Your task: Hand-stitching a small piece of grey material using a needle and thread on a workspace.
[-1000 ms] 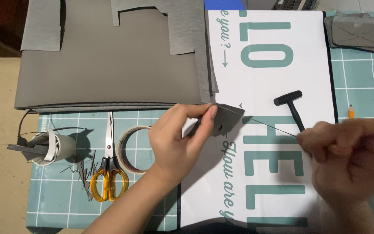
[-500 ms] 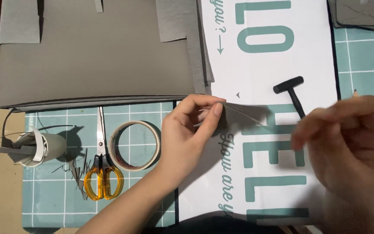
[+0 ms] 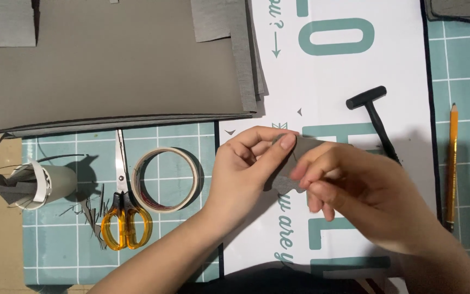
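- Pinching small grey fabric piece (image 3: 292, 163) betw. thumb & fingers: left hand (image 3: 248, 169), grip closed on it.
- Right hand (image 3: 354, 190) fingertips closed on same piece's right edge.
- Black T-handled tool (image 3: 376, 122) just beyond grip; yellow-handled scissors (image 3: 122, 201) well left.

Both hands, left (image 3: 248, 169) and right (image 3: 354, 190), bare, no rings; forearms uncovered, no sleeves showing

Matt grey felt-like piece (image 3: 295, 163), glossy paper poster (image 3: 354, 81), wooden pencil (image 3: 452, 163), metal-bladed scissors (image 3: 122, 201)
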